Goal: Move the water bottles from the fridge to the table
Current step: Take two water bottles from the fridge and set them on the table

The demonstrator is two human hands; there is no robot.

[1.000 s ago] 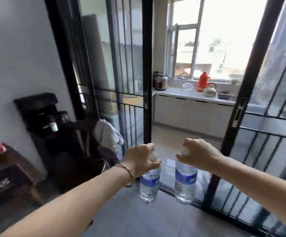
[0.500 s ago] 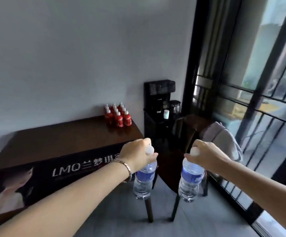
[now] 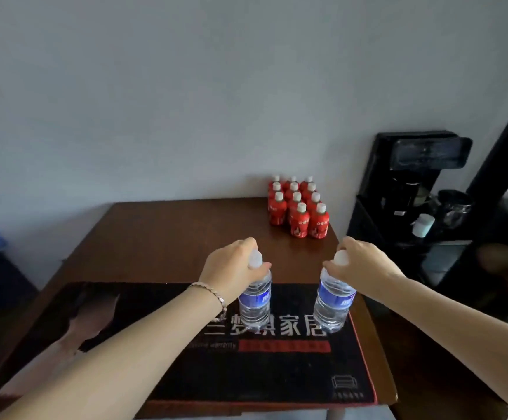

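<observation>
Two clear water bottles with blue labels and white caps hang upright over the dark wooden table [image 3: 161, 237]. My left hand [image 3: 231, 268] grips the left water bottle [image 3: 255, 301] by its neck. My right hand [image 3: 359, 265] holds the right water bottle [image 3: 333, 301] the same way, near the table's right edge. Both bottles are above a black printed mat [image 3: 277, 365]; whether their bases touch it I cannot tell. The fridge is out of view.
Several small red bottles [image 3: 298, 207] with white caps stand grouped at the table's back right corner. A black water dispenser [image 3: 413, 189] with a small white cup [image 3: 422, 225] stands to the right of the table. A grey wall is behind.
The view has swung left from the glass doors to face the table. Both hands, still holding the bottles, have come over the tabletop and its black mat.
</observation>
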